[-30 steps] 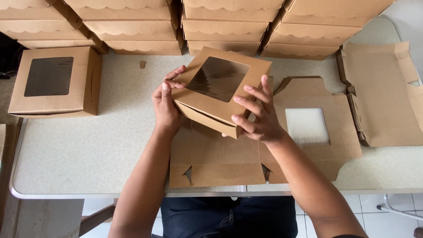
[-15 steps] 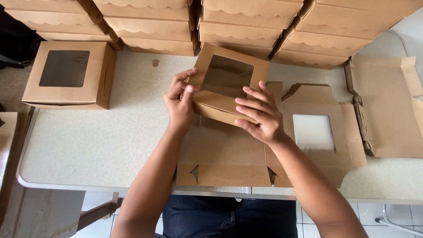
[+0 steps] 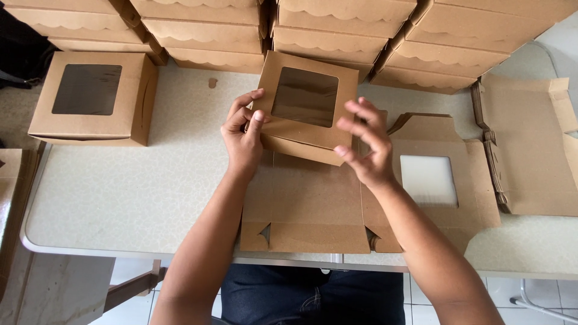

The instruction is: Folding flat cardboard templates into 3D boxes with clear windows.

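We hold a brown windowed box (image 3: 304,108) above the table (image 3: 120,192), tilted, its clear window facing up toward us. Our left hand (image 3: 244,135) is closed on the box's left edge: the thumb presses on the top face near the corner, and the fingers curl around the side wall. The box sits to the right of that grip, reaching from the left thumb across toward our right hand (image 3: 367,150).

Our right hand is spread, fingers apart and slightly blurred, at the box's right front corner. We cannot tell whether the fingertips touch the cardboard or hang just off it; they clamp nothing.

Under the box and both wrists lies a flat box blank (image 3: 304,210), unfolded, its near edge at the table's front rim. Just to its right lies another flat blank (image 3: 442,180) with a pale square window, partly under our right forearm. Farther right lies a stack of blanks (image 3: 530,150), flaps open.

At the far left of the table stands a finished box (image 3: 90,99) with a dark window, well apart from both hands. Along the back run rows of stacked boxes (image 3: 325,30) with scalloped flaps, just behind the held box.
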